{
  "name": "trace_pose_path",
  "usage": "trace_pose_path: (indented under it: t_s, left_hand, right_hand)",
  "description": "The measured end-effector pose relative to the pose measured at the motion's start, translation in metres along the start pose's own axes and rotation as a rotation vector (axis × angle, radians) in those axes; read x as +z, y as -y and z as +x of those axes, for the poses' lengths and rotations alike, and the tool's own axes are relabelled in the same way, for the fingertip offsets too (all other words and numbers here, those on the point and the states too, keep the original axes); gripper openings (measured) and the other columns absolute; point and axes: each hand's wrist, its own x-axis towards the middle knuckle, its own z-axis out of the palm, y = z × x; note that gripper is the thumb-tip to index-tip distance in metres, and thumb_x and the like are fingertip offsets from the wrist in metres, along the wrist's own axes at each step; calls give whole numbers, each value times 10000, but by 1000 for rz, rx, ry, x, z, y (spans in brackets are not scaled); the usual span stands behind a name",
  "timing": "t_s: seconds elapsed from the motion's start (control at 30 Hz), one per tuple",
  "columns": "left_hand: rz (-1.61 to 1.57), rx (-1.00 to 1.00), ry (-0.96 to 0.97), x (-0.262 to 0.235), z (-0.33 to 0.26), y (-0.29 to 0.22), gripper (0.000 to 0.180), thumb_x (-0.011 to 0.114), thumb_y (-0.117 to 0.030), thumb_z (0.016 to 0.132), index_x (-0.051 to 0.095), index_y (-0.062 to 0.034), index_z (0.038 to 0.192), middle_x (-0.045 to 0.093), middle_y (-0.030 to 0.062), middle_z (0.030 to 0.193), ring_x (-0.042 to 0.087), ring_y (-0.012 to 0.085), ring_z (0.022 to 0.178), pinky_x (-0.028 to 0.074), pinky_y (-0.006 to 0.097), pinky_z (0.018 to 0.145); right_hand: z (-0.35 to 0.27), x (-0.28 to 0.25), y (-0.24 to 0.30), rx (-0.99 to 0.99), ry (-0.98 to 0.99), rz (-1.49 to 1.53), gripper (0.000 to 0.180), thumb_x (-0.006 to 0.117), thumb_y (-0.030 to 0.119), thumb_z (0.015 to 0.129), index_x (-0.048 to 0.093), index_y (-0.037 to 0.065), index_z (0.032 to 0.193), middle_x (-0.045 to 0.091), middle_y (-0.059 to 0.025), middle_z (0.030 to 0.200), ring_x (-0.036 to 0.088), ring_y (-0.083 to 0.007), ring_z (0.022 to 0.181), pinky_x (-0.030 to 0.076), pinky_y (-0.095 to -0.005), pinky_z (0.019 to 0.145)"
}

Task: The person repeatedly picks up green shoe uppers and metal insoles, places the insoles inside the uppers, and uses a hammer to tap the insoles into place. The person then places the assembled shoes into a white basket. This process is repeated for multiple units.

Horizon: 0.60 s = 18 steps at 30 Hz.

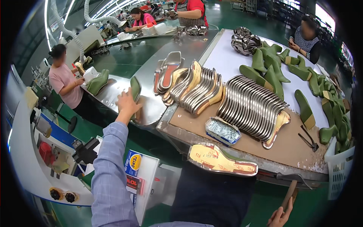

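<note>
My left hand [128, 103] reaches out over the metal table with its fingers spread. Just beyond it stands a green shoe last [135, 89]; whether the fingertips touch it, I cannot tell. Low on the right, my right hand [280, 218] is closed around the wooden handle of a hammer [290, 195], whose metal head lies by the bench edge. In front of me at that edge is another green last with a cream insole [223, 159] on its upturned bottom. Behind it, a small box of nails [223, 131] sits on the brown board.
Rows of curved, metal-edged insoles [249, 108] stand packed on the bench. Pincers [309, 139] lie to the right, near many loose green lasts [302, 106] and a white basket [340, 172]. A person in pink [66, 83] works at the left; others sit or stand farther back.
</note>
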Motion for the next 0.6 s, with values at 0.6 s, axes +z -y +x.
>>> trace_pose_path:
  t_s: [0.6]
  left_hand:
    - [-2636, -68, 800, -155, -165, -133, 406, 748, -465, 803, 629, -143, 1019, 632, 67, 816, 650, 253, 742, 563, 490, 670]
  right_hand:
    - [16, 131, 116, -918, 338, 525, 452, 542, 241, 1041, 376, 16, 1397, 572, -70, 699, 488, -106, 483, 385, -240, 445]
